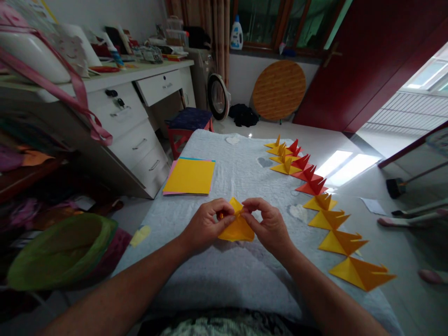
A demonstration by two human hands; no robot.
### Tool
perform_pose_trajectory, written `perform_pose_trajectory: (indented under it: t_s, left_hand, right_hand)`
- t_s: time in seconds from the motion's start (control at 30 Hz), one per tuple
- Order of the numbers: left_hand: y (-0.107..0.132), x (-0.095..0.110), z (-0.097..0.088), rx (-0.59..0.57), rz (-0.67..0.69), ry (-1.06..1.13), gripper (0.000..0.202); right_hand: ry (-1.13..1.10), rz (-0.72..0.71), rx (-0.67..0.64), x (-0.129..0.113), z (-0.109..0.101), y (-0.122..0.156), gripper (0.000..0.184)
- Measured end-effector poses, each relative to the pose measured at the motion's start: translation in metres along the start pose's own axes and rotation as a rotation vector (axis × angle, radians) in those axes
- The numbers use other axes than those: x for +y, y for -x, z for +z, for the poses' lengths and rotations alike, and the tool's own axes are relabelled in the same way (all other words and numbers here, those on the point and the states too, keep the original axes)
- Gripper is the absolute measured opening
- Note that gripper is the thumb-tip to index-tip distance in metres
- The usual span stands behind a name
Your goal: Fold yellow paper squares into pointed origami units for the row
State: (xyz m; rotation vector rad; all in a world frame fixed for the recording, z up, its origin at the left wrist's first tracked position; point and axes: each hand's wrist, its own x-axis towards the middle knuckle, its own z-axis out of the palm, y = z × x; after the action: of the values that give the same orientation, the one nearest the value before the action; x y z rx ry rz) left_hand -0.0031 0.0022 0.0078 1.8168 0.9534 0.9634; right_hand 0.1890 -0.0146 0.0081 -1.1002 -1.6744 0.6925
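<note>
A partly folded sheet of yellow origami paper (238, 229) is between my two hands, just above the cloth-covered table. My left hand (212, 218) pinches its left side between thumb and forefinger. On the other side, my right hand (265, 221) pinches the paper near its upper middle, thumb and forefinger together. The fingertips hide part of the folds. To the upper left of my hands lies a stack of square paper (191, 177), yellow on top with pink and blue edges showing. Folded yellow paper cranes (360, 273) and red ones (311, 184) stand in rows along the table's right side.
A pale blue-grey cloth (231, 158) covers the table. A green-lined bin (63, 252) stands at the left, near a white desk (129, 126). Behind the table are a red stool (178, 140), a washing machine with its door open (217, 95) and a round wooden tabletop (280, 88).
</note>
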Motion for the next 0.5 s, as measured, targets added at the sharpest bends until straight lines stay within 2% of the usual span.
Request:
perform_pose_trajectory:
  t_s: [0.13, 0.33, 0.5]
  left_hand:
    - [-0.0012, 0.0004, 0.0006, -0.024, -0.063, 0.052, 0.011]
    - [-0.0031, -0.0002, 0.0021, -0.113, -0.07, 0.055, 0.017]
    - [-0.0049, -0.0001, 0.0054, -0.108, -0.163, 0.153, 0.019]
  right_hand:
    - [0.001, -0.01, 0.0, -0.0008, 0.0001, -0.0001, 0.015]
    - [-0.011, -0.001, -0.011, -0.0017, 0.0009, 0.0, 0.016]
    - [-0.039, 0.02, -0.033, -0.0006, 0.0007, -0.0003, 0.014]
